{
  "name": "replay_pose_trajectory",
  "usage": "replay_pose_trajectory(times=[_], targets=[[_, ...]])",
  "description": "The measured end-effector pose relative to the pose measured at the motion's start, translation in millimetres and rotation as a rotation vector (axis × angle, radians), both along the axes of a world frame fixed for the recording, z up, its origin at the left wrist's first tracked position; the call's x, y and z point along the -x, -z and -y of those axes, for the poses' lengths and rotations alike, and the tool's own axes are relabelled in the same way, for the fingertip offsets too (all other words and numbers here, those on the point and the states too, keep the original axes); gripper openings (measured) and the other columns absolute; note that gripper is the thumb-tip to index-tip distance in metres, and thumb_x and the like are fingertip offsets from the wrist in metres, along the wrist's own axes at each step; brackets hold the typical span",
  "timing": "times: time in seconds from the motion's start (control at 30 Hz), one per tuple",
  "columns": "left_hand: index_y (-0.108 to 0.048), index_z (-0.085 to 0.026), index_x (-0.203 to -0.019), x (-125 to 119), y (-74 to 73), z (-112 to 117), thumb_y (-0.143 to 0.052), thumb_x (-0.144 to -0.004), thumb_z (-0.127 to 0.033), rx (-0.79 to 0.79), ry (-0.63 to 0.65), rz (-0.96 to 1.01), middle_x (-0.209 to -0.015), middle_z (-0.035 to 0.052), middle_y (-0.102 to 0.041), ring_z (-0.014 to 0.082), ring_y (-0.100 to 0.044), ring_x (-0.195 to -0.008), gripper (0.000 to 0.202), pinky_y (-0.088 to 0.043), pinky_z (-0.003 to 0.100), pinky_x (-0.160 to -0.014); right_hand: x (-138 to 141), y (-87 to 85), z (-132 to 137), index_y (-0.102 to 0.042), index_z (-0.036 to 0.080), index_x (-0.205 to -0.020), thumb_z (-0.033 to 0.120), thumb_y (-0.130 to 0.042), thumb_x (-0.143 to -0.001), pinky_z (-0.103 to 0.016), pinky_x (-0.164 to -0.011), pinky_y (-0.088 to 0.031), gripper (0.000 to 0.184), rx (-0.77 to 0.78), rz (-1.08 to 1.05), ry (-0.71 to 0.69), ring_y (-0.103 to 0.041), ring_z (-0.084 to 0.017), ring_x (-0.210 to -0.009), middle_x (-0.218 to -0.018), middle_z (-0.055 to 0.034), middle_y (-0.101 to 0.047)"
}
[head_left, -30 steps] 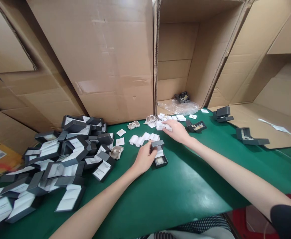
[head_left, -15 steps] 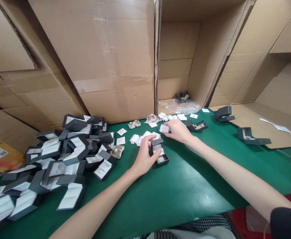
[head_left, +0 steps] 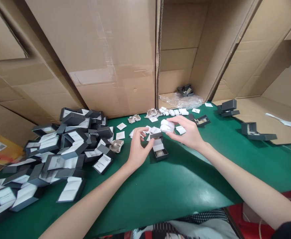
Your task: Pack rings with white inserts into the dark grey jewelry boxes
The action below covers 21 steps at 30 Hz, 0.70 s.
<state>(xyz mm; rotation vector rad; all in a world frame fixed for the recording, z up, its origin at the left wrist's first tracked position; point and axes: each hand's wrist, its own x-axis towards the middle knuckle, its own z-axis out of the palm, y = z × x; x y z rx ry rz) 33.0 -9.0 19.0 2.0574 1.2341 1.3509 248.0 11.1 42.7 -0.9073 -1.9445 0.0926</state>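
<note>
While cartons [head_left: 93,59] are ranged behind the green table [head_left: 135,199], dark boxes [head_left: 73,119] are heaped at its left. The left hand [head_left: 139,146] is held half open, empty; the right hand [head_left: 186,131] is nearly closed. Between them an open box [head_left: 161,153] is set, near a white block [head_left: 167,126] pinched in the right.

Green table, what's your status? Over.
Right hand: gripping a white piece. Left hand: spread beside the open box, touch unclear. Loose white pieces lie just beyond it.
</note>
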Motion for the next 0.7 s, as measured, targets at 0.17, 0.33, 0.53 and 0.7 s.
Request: replay_pose_trajectory(times=[0.17,0.33,0.53,0.7], targets=[[-0.046,-0.023,-0.112,2.6,-7.9,8.5,-0.058,-0.083,-0.022,-0.298,-0.015,-0.163,-0.107,0.0062,-0.052,0.0195,-0.05,-0.097,0.032,-0.042,0.032,-0.08,19.2,5.2,11.6,-0.053,0.02,-0.115,0.038,-0.06,-0.08,-0.039,-0.085,-0.046,0.04,-0.018,-0.025,0.049,-0.058,-0.023,-0.095,-0.105,-0.009,-0.063],[-0.042,-0.024,-0.121,0.3,-5.2,11.8,-0.063,-0.082,-0.028,-0.389,-0.01,-0.316,-0.116,0.0091,-0.051,0.0244,-0.048,-0.108,0.044,-0.04,0.039,-0.089,36.8,8.5,20.3,-0.049,0.021,-0.114,0.042,-0.059,-0.081,-0.038,-0.084,-0.044,0.04,0.117,-0.07,0.067,-0.056,-0.023,-0.097,-0.109,-0.0087,-0.059],[-0.045,-0.023,-0.118,0.0,-3.8,9.7,-0.061,-0.084,-0.034,-0.319,-0.041,-0.255,-0.112,0.0084,-0.053,0.0238,-0.049,-0.106,0.04,-0.04,0.038,-0.09,40.2,10.3,22.2,-0.05,0.021,-0.107,0.046,-0.061,-0.08,-0.038,-0.084,-0.041,0.039,0.123,0.016,0.03,-0.054,-0.025,-0.096,-0.103,-0.0091,-0.059],[-0.048,-0.023,-0.118,0.1,-6.2,8.7,-0.061,-0.083,-0.028,-0.207,-0.031,-0.16,-0.114,0.007,-0.054,0.0229,-0.048,-0.106,0.038,-0.041,0.034,-0.086,36.4,9.0,21.2,-0.046,0.02,-0.113,0.04,-0.055,-0.085,-0.036,-0.086,-0.042,0.035,0.155,0.006,-0.082,-0.053,-0.023,-0.1,-0.109,-0.009,-0.057]])
